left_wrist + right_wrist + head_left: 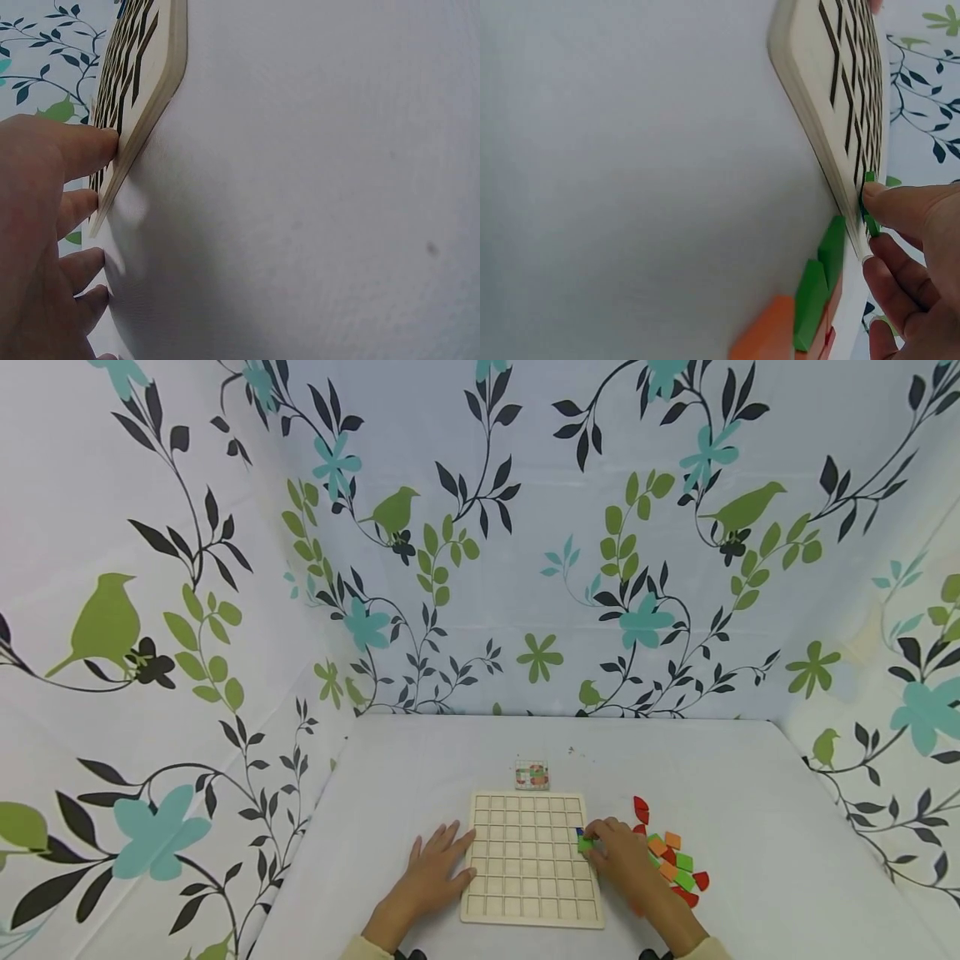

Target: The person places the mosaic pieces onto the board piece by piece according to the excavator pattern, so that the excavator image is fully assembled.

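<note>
A pale wooden grid board (534, 860) with rows of square cells lies flat on the white table. At its left edge my left hand (427, 872) rests with fingers spread, the fingertips touching the rim; the left wrist view shows the thumb on the board's side. Over the right edge, my right hand (621, 853) pinches a small green tile (585, 844) between thumb and fingers. A sliver of blue (580, 832) shows beside that tile. In the right wrist view green tile parts (872, 226) stick out past the thumb, which hides the rest.
Loose red, orange (672, 840) and green (684, 862) pieces lie in a pile right of the board, partly under the right forearm. Red pieces (641, 810) lie further back. A small patterned card (532, 775) sits behind the board. Printed curtains (480, 527) surround the table.
</note>
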Tool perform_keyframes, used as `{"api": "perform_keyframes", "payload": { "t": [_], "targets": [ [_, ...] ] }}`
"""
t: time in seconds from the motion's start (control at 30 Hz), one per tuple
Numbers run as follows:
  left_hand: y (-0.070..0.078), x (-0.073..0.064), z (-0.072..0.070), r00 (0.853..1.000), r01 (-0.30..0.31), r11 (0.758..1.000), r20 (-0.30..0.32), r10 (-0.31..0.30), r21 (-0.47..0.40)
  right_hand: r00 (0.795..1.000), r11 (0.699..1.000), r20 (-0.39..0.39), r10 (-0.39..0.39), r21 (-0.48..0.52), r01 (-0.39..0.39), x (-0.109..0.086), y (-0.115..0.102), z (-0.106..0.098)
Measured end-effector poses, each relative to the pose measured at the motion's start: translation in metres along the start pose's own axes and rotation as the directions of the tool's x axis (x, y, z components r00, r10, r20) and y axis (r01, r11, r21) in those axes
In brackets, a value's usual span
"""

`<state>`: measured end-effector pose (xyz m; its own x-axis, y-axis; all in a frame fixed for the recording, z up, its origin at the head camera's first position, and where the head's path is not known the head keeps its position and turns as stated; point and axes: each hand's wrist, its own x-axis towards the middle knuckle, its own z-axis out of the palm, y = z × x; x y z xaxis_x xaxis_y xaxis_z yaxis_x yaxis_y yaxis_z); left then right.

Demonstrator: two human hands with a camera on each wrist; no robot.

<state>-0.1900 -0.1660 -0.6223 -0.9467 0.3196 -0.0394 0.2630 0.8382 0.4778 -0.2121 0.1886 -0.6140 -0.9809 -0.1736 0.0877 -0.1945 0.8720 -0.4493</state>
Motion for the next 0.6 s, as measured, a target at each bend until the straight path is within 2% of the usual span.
{"api": "perform_keyframes", "payload": {
  "t": [0.2,0.47,0.6],
  "targets": [
    [0.0007,-0.0012,-0.0001,1.000,-0.001,1.000,-0.001,0.001,-0.002,1.000,1.000,-0.001,-0.005,0.008,0.005,-0.0054,-0.0072,0.0037],
    [0.0002,-0.0013,0.0011,1.000,0.003,1.000,-0.002,-0.003,0.003,0.999,1.000,0.038,0.006,0.009,-0.006,-0.0073,-0.0083,0.0041],
    [0.0005,-0.0011,0.0003,1.000,0.002,1.000,-0.007,-0.002,-0.004,0.999,1.000,0.033,-0.021,0.010,0.020,-0.0072,-0.0080,0.0050]
  ]
}}
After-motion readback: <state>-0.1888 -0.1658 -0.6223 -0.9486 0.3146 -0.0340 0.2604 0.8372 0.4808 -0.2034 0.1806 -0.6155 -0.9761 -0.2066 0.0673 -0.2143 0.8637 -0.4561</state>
